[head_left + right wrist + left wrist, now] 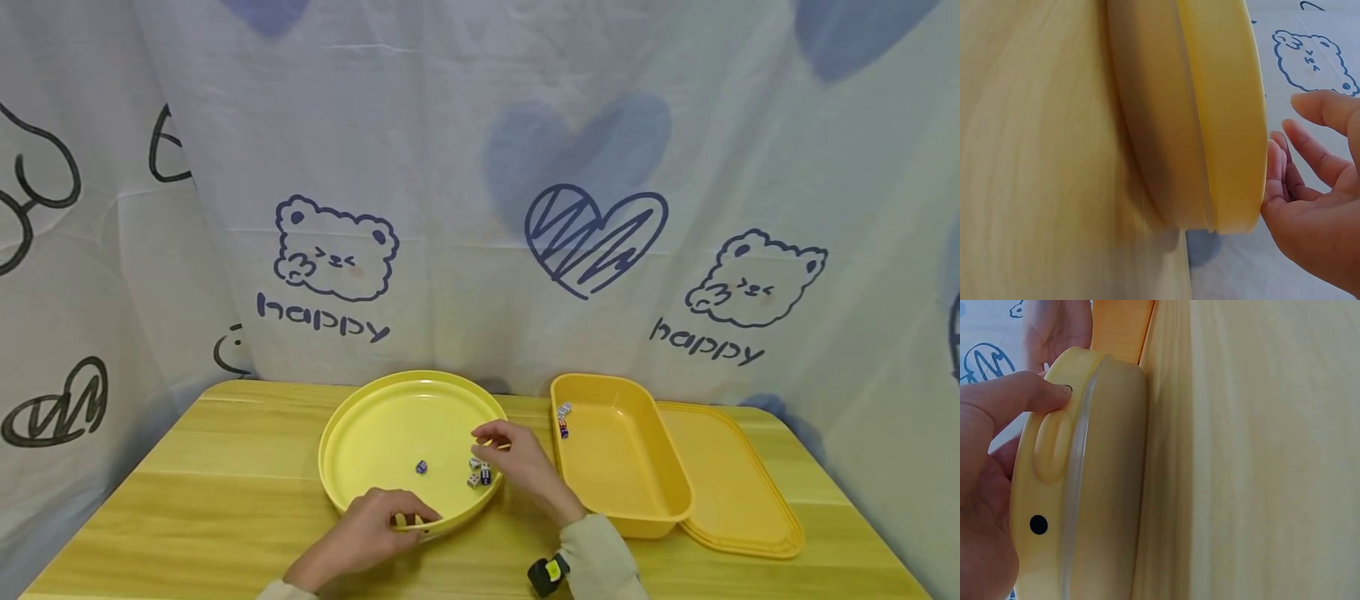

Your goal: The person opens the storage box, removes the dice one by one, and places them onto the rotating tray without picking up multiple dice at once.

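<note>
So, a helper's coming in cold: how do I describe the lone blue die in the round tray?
On the wood-grained table, find the round yellow tray, left of the rectangular box. Near the tray's middle is a small dark-blue die with pale markings. It sits alone, apart from the clustered dice near the right hand.
</note>
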Action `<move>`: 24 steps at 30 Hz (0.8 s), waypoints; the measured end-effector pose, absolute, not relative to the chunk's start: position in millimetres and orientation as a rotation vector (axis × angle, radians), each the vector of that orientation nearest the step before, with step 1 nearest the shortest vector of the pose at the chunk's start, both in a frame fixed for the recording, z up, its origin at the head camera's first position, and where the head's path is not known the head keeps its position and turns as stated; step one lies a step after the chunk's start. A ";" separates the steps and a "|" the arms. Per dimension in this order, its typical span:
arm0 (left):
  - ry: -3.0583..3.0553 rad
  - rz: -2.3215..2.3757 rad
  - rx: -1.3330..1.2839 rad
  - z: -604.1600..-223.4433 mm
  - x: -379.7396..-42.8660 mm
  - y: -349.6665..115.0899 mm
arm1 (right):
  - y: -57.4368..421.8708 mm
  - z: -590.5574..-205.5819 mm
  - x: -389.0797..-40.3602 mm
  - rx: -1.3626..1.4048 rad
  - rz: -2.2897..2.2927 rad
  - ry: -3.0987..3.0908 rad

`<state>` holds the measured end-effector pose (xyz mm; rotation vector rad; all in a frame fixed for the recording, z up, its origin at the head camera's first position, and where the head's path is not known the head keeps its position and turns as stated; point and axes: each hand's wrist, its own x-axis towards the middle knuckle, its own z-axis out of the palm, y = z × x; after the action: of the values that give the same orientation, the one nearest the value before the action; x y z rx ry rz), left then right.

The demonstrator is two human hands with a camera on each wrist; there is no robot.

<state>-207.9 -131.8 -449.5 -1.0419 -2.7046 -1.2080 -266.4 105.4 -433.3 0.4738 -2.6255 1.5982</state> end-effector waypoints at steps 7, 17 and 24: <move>-2.692 -1.205 -1.045 -450.7 -208.1 -132.2 | 105.4 -435.1 -267.3 0.462 1.597 -2.619; -2.704 -1.195 -1.037 -451.7 -206.3 -130.7 | 106.2 -436.4 -265.8 0.467 1.603 -2.608; -2.696 -1.199 -1.040 -454.0 -204.6 -130.4 | 107.1 -437.9 -264.9 0.488 1.592 -2.602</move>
<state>-204.6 -130.4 -454.0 -1.0399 -2.6960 -1.1985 -264.9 107.1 -437.9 0.4877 -2.6016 1.5924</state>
